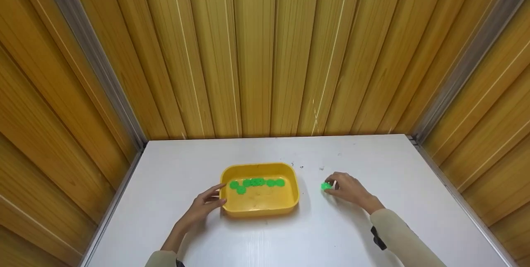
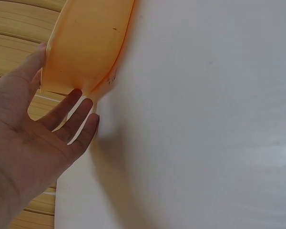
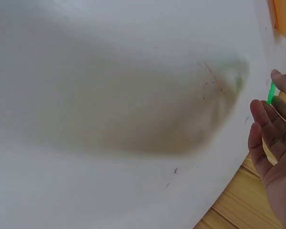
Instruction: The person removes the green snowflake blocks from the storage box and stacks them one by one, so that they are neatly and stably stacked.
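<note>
Apparently for steadiness, the left hand (image 1: 203, 206) rests spread fingers against the left end of the yellow tray (image 1: 269, 201); to the tray's right, over the bench (image 1: 314, 238), the right hand (image 1: 348, 187) pinches a green disc (image 1: 325, 186) (between thumb and fingertips, presumably because it's thin). No brand, label or writing is readable.
</note>
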{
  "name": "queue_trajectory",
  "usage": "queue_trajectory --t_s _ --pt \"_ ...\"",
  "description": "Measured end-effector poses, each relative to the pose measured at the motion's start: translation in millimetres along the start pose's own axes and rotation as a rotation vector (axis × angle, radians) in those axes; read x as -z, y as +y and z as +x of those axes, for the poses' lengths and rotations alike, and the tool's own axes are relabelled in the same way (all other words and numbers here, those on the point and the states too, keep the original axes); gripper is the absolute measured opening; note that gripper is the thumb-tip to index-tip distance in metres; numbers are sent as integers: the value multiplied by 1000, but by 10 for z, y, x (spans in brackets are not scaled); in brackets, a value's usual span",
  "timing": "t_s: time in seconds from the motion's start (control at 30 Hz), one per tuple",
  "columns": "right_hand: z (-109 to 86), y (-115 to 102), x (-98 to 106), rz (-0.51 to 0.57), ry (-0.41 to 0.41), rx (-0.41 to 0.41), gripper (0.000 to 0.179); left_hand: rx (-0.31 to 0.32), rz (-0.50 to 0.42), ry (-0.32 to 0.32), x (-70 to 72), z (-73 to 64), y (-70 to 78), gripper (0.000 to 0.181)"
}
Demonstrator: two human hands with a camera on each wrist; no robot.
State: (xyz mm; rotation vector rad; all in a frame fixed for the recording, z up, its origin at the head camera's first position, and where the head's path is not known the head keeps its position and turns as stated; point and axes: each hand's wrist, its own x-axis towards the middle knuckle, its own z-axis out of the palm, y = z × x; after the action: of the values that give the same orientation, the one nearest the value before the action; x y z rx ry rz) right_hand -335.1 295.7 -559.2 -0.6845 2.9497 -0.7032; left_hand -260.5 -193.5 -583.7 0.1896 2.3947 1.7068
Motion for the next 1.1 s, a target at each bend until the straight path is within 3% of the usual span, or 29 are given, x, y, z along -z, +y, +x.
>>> queue_trajectory --t_s 0.2,0.57,0.87,1.1 --pt "-56 90 -55 11 1 -71 25 17 13 7 -4 11 -7 58" --pt "-98 192 -37 -7 -10 -108 26 52 5 28 -29 21 12 58" --pt "-154 270 -27 0 -29 -140 27 21 12 31 -37 20 30 56" --pt "-192 279 -9 5 -41 -105 26 -4 -8 16 -21 -16 20 58"
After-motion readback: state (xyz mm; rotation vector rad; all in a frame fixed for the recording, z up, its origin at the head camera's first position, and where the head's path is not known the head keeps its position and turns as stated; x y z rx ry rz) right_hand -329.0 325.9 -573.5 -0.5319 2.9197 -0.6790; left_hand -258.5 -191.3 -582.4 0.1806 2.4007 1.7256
